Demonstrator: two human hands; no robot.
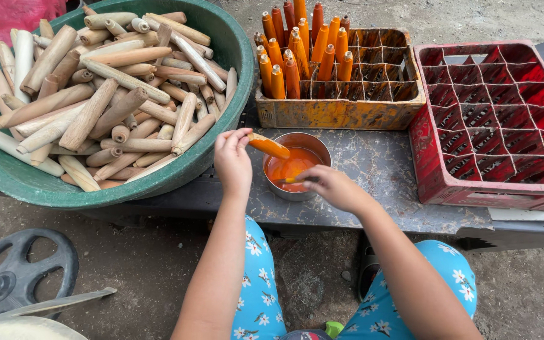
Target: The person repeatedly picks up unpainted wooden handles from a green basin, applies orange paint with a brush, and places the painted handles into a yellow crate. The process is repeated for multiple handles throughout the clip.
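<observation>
My left hand (233,160) holds an orange-painted wooden peg (269,147) by one end, tilted over a metal bowl (310,143) of orange paint. My right hand (333,187) grips a small brush (289,181) whose tip dips into the paint. Both hands hover over the grey table top (379,176). A big green basin (225,50) at the left is heaped with bare wooden pegs (105,94).
An orange-stained crate (341,110) behind the bowl holds several painted pegs (300,47) standing upright. A red crate (495,123) with open compartments sits at the right. A black wheel (23,267) lies on the ground at lower left.
</observation>
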